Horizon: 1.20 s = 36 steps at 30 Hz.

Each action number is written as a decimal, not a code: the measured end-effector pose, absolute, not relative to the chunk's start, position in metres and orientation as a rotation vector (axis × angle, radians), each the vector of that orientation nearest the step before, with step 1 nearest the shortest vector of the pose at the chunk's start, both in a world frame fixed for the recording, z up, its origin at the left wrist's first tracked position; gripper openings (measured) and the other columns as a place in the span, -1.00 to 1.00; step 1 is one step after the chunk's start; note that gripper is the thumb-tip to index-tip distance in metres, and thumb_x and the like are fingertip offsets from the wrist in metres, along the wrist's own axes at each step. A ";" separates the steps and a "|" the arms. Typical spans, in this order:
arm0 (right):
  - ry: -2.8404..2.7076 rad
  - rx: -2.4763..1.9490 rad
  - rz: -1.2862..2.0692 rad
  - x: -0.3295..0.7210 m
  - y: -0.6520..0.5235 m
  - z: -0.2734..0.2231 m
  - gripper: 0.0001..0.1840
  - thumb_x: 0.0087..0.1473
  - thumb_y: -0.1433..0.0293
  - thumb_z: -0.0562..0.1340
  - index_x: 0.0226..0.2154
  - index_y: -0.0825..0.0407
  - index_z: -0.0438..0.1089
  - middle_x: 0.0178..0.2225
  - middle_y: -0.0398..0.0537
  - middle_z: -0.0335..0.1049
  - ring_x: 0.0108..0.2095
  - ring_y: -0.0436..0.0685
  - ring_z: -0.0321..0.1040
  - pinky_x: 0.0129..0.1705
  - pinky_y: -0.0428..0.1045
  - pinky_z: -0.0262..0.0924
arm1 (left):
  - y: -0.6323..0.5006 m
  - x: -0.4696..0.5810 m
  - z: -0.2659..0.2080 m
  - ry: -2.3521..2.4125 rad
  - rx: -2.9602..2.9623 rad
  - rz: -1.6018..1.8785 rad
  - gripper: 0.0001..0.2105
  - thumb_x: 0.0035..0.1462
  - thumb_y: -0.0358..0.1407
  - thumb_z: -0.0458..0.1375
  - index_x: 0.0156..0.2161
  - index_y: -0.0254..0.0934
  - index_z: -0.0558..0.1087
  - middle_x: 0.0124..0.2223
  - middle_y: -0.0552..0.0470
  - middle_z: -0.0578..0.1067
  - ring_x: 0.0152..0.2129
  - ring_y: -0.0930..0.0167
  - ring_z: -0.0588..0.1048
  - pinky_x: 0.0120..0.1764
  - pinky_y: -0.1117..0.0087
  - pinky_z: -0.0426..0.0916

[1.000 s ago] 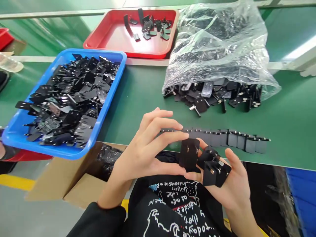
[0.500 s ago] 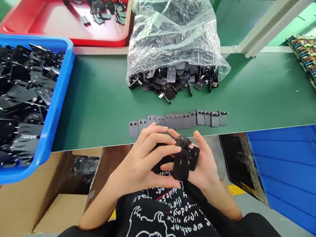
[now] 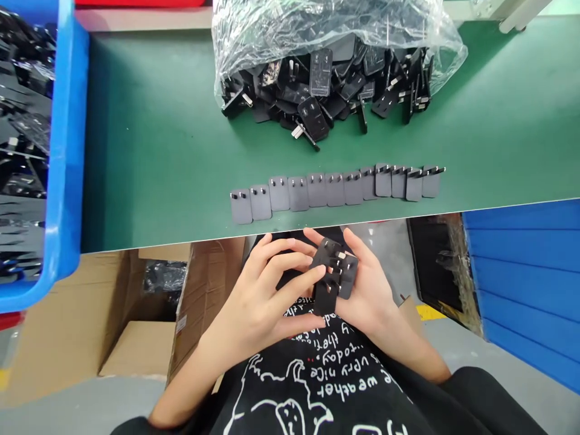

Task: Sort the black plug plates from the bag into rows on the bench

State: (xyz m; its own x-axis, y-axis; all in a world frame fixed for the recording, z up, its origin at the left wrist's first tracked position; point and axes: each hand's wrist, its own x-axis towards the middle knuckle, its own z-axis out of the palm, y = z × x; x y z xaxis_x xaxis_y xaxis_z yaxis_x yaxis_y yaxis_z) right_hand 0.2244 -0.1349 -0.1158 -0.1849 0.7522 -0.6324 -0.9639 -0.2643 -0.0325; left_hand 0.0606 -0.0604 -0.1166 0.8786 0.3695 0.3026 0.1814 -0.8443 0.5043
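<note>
Several black plug plates (image 3: pixel 347 278) with metal prongs lie loosely stacked in my right hand (image 3: pixel 369 293), whose fingers and thumb curl around them below the table's front edge. My left hand (image 3: pixel 260 290) reaches in from the left, its fingertips on the plates and its thumb by the bottom edge of the lowest black plug plate (image 3: pixel 325 299). Beyond the hands, a row of dark grey plug plates (image 3: pixel 317 192) lies side by side on the green table (image 3: pixel 149 151), prongs up. Parts of the held plates are hidden by my fingers.
A clear plastic bag (image 3: pixel 326 27) at the back spills a heap of black plug plates (image 3: pixel 312 118). A blue tray (image 3: pixel 67 151) of black parts stands at the left. Cardboard boxes (image 3: pixel 136 350) and a blue bin (image 3: pixel 521 284) are below the table.
The view has tipped down and come closer to the table. The held plates have shifted and fanned apart slightly between my hands; the row on the table looks the same.
</note>
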 end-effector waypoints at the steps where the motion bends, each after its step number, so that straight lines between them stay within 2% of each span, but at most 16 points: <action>1: 0.444 -0.644 1.743 0.224 -0.135 -0.116 -0.50 0.31 0.13 -0.10 -0.02 0.08 0.36 -0.03 0.12 0.46 -0.11 0.21 0.44 -0.02 0.27 0.33 | -0.060 0.061 -0.117 0.408 2.579 0.544 -0.49 0.04 -0.05 0.31 0.05 -0.24 0.39 -0.06 -0.12 0.44 0.09 0.15 0.30 0.20 -0.10 0.16; 8: 0.477 -0.639 1.708 0.225 -0.136 -0.112 -0.51 0.30 0.12 -0.09 -0.03 0.04 0.36 -0.06 0.08 0.48 -0.16 0.21 0.46 -0.03 0.34 0.32 | -0.059 0.058 -0.120 0.449 2.558 0.601 -0.50 0.03 -0.02 0.31 0.00 -0.26 0.38 -0.07 -0.13 0.46 0.07 0.14 0.32 0.16 -0.04 0.23; 10: 0.485 -0.644 1.685 0.225 -0.135 -0.111 -0.51 0.31 0.13 -0.10 -0.05 0.05 0.37 -0.08 0.06 0.49 -0.12 0.21 0.46 -0.01 0.30 0.32 | -0.063 0.057 -0.119 0.497 2.510 0.655 -0.60 0.07 -0.05 0.29 -0.08 -0.23 0.41 -0.13 -0.09 0.46 -0.02 0.19 0.38 0.06 0.07 0.34; 12: 0.489 -0.658 1.656 0.227 -0.134 -0.110 -0.52 0.31 0.13 -0.10 -0.07 0.05 0.38 -0.07 0.06 0.49 -0.08 0.20 0.45 0.01 0.27 0.32 | -0.069 0.057 -0.118 0.600 2.395 0.721 -0.79 0.16 -0.15 0.24 -0.17 -0.21 0.43 -0.23 -0.02 0.45 -0.20 0.31 0.44 -0.13 0.23 0.41; 14: 0.488 -0.682 1.633 0.228 -0.134 -0.110 -0.53 0.31 0.14 -0.09 -0.07 0.05 0.38 -0.05 0.06 0.49 -0.05 0.21 0.44 0.02 0.29 0.32 | -0.077 0.057 -0.117 0.721 2.228 0.701 -0.95 0.21 -0.30 0.18 -0.26 -0.24 0.45 -0.31 0.03 0.43 -0.34 0.42 0.43 -0.27 0.38 0.39; 15: 0.480 -0.696 1.625 0.228 -0.134 -0.110 -0.53 0.31 0.14 -0.08 -0.06 0.05 0.38 -0.04 0.06 0.48 -0.04 0.22 0.43 0.02 0.31 0.31 | -0.081 0.057 -0.116 0.769 2.145 0.664 -0.96 0.21 -0.36 0.15 -0.29 -0.25 0.45 -0.33 0.05 0.43 -0.38 0.45 0.43 -0.31 0.42 0.38; 18: 0.440 -0.734 1.602 0.229 -0.134 -0.107 -0.54 0.31 0.14 -0.07 -0.06 0.04 0.38 -0.01 0.06 0.47 -0.02 0.23 0.43 -0.01 0.29 0.34 | -0.089 0.058 -0.115 0.831 1.963 0.520 -0.90 0.20 -0.40 0.13 -0.33 -0.27 0.47 -0.39 0.07 0.46 -0.44 0.49 0.43 -0.37 0.48 0.34; 24: 0.409 -0.691 1.601 0.223 -0.125 -0.099 -0.54 0.32 0.16 -0.10 -0.10 0.04 0.40 -0.08 0.02 0.50 -0.16 0.13 0.48 -0.20 0.08 0.44 | -0.094 0.065 -0.111 0.821 1.759 0.413 -0.79 0.22 -0.36 0.11 -0.46 -0.29 0.39 -0.50 0.12 0.44 -0.56 0.52 0.38 -0.45 0.52 0.28; 30: 0.177 -0.560 1.729 0.216 -0.083 -0.100 -0.56 0.28 0.14 -0.07 -0.10 0.02 0.39 -0.16 -0.03 0.53 -0.25 0.11 0.47 -0.13 0.16 0.41 | -0.072 0.065 -0.098 0.943 1.701 0.549 -0.68 0.22 -0.23 0.09 -0.56 -0.28 0.35 -0.58 0.13 0.36 -0.64 0.52 0.27 -0.54 0.50 0.19; 33: -0.001 -0.511 1.872 0.218 -0.052 -0.098 -0.57 0.27 0.14 -0.04 -0.09 0.04 0.37 -0.12 0.01 0.52 -0.18 0.16 0.47 -0.10 0.20 0.38 | -0.055 0.055 -0.089 1.045 1.692 0.683 -0.63 0.22 -0.19 0.09 -0.59 -0.28 0.30 -0.60 0.15 0.30 -0.64 0.53 0.21 -0.53 0.49 0.16; 36: -0.138 -0.537 1.960 0.220 -0.026 -0.092 -0.61 0.26 0.19 0.00 -0.04 0.05 0.35 -0.03 0.06 0.49 -0.09 0.19 0.45 -0.05 0.17 0.35 | -0.041 0.044 -0.084 1.180 1.695 0.811 -0.64 0.21 -0.24 0.09 -0.60 -0.28 0.28 -0.59 0.15 0.28 -0.62 0.54 0.19 -0.49 0.48 0.15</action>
State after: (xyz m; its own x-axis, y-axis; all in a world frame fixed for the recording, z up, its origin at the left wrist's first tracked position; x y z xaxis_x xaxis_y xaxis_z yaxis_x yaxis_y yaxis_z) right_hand 0.2204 -0.0264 -0.0916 -0.3484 0.8857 -0.3069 -0.8340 -0.4423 -0.3297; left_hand 0.0436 -0.0411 -0.0837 0.3319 0.9430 0.0234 0.3602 -0.1496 0.9208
